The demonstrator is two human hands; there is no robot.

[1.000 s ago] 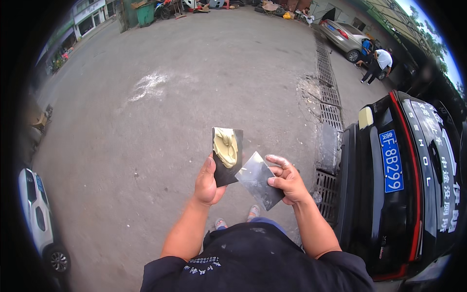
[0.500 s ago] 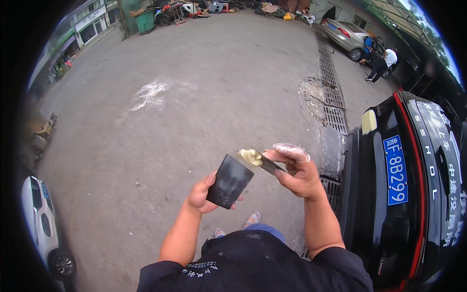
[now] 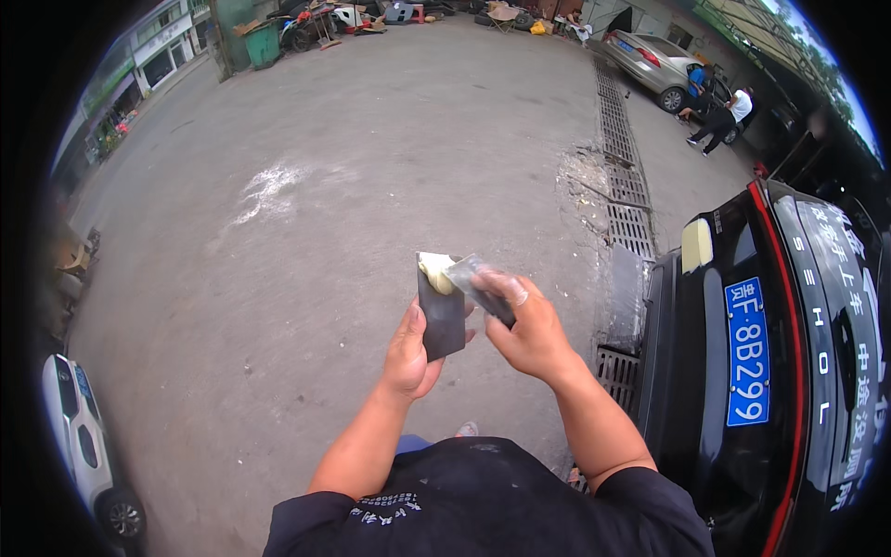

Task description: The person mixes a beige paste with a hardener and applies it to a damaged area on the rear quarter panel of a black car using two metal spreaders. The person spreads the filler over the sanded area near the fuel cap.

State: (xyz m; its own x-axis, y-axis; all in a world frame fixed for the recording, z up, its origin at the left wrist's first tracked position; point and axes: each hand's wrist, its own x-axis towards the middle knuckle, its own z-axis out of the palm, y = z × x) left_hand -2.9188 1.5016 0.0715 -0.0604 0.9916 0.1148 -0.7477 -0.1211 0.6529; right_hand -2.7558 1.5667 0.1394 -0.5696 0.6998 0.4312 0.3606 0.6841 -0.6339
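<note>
My left hand (image 3: 408,355) is closed round a dark, flat rectangular plate (image 3: 442,325), held tilted in front of me. A lump of pale yellow-green putty (image 3: 438,273) lies at the plate's far end. In my right hand (image 3: 529,325) is a putty knife (image 3: 467,275), its flat blade meeting the putty at the plate's far right edge. Thin clear plastic covers some of the right fingers. To the right, a patch of the same pale colour (image 3: 696,244) shows on the rear corner of a black car (image 3: 691,371).
A metal drain grate (image 3: 624,176) runs along the ground beside the black car. A white car (image 3: 85,436) stands at the left rim. Two people (image 3: 719,116) are by a beige car (image 3: 650,65) at the far right. A green bin (image 3: 263,46) stands at the back left.
The putty has passed from the knife onto the plate's far end. My right hand has moved left and the blade has come against the plate, which is now more upright in view.
</note>
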